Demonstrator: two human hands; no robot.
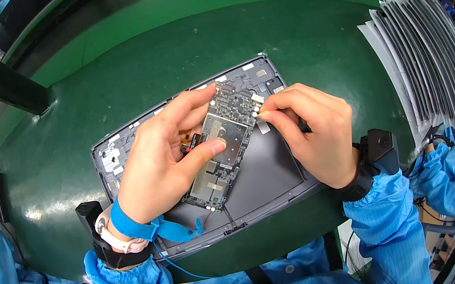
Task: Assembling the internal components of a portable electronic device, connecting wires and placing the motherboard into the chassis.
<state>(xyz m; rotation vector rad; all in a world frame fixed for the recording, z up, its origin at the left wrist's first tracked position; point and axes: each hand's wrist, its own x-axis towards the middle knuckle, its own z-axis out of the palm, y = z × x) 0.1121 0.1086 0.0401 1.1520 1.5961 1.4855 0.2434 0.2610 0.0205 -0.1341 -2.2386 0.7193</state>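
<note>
A dark circuit board (221,143) with metal shield plates is held tilted above an open grey device housing (267,162). My left hand (166,152) grips the board from its left side, thumb on a shield plate and fingers behind it. Thumb and forefinger of my right hand (312,128) pinch together at the board's upper right edge, beside small white connectors (257,99). What lies between those fingertips is too small to make out. Under my left fingers, a small black part and orange flex show partly. The housing lies on the green table (164,50).
A row of upright thin panels in white sleeves (427,60) stands at the right. A dark post (0,77) rises from the table at the left. A blue wrist strap (132,221) trails a cord from my left wrist. Other people in blue sleeves are at both sides.
</note>
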